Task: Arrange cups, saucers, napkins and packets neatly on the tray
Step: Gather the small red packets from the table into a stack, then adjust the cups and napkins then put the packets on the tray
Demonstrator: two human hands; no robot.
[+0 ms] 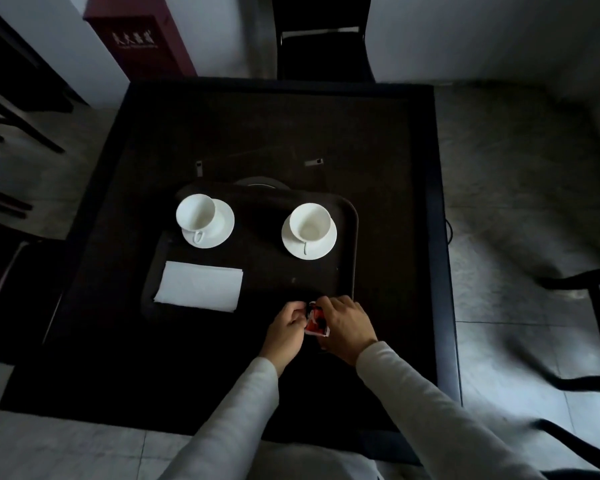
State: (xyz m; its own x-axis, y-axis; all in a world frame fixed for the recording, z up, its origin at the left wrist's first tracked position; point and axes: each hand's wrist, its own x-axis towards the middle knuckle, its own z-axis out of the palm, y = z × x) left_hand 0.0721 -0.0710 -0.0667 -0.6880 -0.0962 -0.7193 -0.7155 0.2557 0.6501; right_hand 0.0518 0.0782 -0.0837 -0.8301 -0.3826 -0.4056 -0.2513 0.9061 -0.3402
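Both hands, left hand (286, 325) and right hand (343, 322), are pinching the red packets (316, 323) at the tray (352, 216) edge, risking them fanning out or slipping onto the table (222, 126)

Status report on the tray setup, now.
Both hands, left and right, gripping red paper packets at dark plastic tray near edge. White cups, saucers, napkin placed. Nothing obstructing.

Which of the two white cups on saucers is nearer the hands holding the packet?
The right white cup, on its saucer beside the dark tray's right rim. The left cup stands farther from both hands, above the white napkin.
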